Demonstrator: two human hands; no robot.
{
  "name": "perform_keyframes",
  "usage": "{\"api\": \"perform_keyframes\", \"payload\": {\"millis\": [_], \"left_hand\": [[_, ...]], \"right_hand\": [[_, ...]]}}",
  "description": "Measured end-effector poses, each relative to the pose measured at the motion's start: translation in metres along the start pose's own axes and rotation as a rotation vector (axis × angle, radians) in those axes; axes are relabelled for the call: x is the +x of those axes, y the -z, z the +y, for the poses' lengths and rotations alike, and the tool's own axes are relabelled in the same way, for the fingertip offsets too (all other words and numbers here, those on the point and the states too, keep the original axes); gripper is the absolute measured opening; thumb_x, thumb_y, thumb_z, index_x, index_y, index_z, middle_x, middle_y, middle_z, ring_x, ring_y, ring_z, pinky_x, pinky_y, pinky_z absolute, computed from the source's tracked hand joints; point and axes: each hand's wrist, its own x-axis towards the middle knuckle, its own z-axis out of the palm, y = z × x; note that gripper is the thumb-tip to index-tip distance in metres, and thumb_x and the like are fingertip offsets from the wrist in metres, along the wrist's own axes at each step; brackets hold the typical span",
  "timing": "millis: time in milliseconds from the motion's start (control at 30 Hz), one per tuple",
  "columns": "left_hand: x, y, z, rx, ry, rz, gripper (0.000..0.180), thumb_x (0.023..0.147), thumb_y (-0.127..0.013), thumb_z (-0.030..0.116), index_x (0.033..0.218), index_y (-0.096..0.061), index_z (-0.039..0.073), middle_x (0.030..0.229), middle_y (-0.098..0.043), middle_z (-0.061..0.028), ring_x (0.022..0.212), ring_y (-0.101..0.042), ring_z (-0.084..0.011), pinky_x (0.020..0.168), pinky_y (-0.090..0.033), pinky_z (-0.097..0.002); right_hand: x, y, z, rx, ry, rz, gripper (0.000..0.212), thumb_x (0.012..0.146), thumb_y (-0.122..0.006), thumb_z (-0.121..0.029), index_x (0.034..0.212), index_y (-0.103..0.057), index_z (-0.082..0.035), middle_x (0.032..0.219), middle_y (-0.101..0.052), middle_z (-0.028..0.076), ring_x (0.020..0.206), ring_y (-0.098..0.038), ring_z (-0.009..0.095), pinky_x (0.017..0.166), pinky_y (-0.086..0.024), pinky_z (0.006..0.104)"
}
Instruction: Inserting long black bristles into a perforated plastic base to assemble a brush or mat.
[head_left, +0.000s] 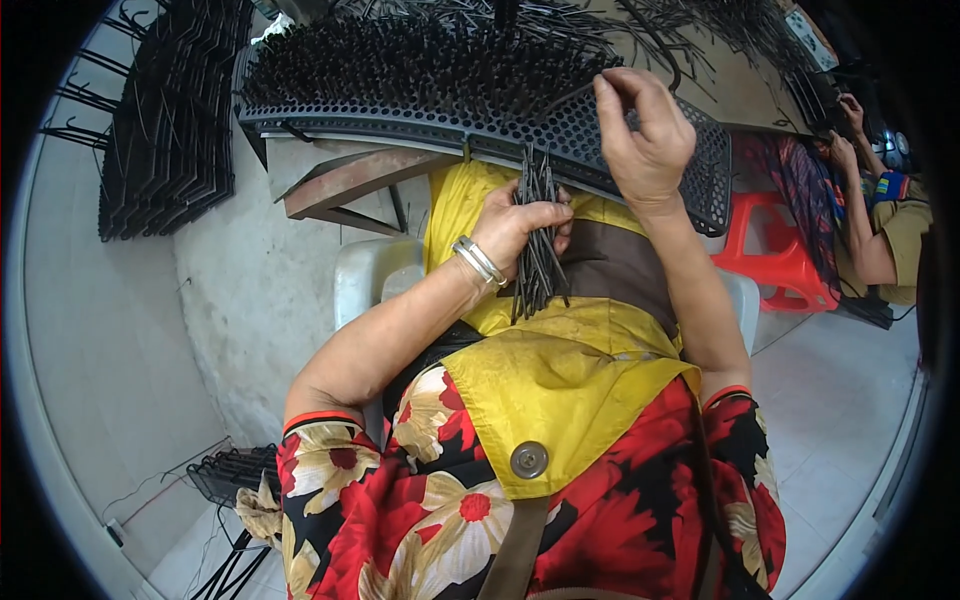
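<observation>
My left hand (508, 228) is closed around a bundle of thin black rods (538, 272), held upright over my yellow apron (570, 350). Just beyond it lies a black perforated tray (700, 165), its left and middle holes crowded with short black rods (420, 70) standing on end. My right hand (652, 140) is raised over the tray's right part, thumb and forefinger pinched together at the edge of the standing rods. Whatever is between those fingertips is too thin and dark to make out against the tray.
Loose black rods (690, 40) lie scattered on the table behind the tray. Stacked black racks (170, 130) hang at the left wall. A rusty metal frame (350, 178) supports the table. To the right are a red stool (735, 235) and another person's hands (845, 150).
</observation>
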Motion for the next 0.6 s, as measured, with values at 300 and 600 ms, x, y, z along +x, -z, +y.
{"api": "perform_keyframes", "payload": {"millis": [300,600], "left_hand": [[-0.001,0.000,0.001,0.013,-0.006,-0.008,0.016,0.070,-0.060,-0.001,0.083,-0.052,-0.001,0.063,-0.054,-0.0086,0.050,-0.053,-0.0174,0.046,-0.045,-0.0277],[-0.001,-0.002,0.002,0.002,0.003,-0.011,0.016,0.071,-0.061,0.000,0.083,-0.052,0.001,0.063,-0.054,-0.0080,0.050,-0.054,-0.0168,0.047,-0.046,-0.0273]], "right_hand": [[-0.005,-0.007,-0.004,0.102,-0.021,-0.378,0.012,0.072,-0.058,0.005,0.083,-0.059,0.002,0.078,-0.059,0.013,0.068,-0.058,0.028,0.059,-0.047,0.0315],[-0.021,0.002,-0.009,0.023,-0.134,-0.426,0.014,0.073,-0.063,-0.004,0.084,-0.059,0.003,0.070,-0.059,0.013,0.056,-0.057,0.019,0.052,-0.045,0.0268]]}}
